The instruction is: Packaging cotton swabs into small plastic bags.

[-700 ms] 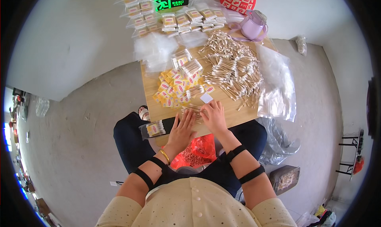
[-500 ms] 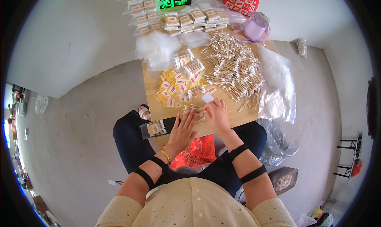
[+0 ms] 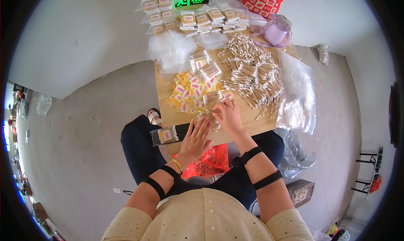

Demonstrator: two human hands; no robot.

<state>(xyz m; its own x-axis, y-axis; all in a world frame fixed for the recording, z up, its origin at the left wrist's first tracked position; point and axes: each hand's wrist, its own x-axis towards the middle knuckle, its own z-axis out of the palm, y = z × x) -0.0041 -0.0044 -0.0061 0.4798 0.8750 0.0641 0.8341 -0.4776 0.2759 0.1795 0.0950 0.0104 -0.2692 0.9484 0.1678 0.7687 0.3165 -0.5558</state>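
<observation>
Left hand: the left hand [image 3: 197,139] is laid palm down at the table's near edge, its fingers extended and spread, fingertips rested on the loose swabs.
Right hand: the right hand [image 3: 229,117] is held just beside it, fingers bent together toward the same swabs; whether a swab is gripped cannot be told.
Loose swabs: the loose swabs [image 3: 204,113] are gathered in a small layer on the wooden table [image 3: 254,126], partly covered by both hands.
Swab bundle: a small swab bundle [image 3: 211,97] is placed just beyond them.
Cards: the yellow-and-white cards [image 3: 184,95] are scattered to the left of the bundle.
Swab heap: a large swab heap [image 3: 254,79] is piled on the right, beside clear plastic bags [image 3: 297,93].
Filled pack: a filled pack [image 3: 168,134] is set at the near left corner.
Far edge: stacked packs [image 3: 214,17] are lined up there, near a purple jug [image 3: 276,32] and a red bag [image 3: 264,3].
</observation>
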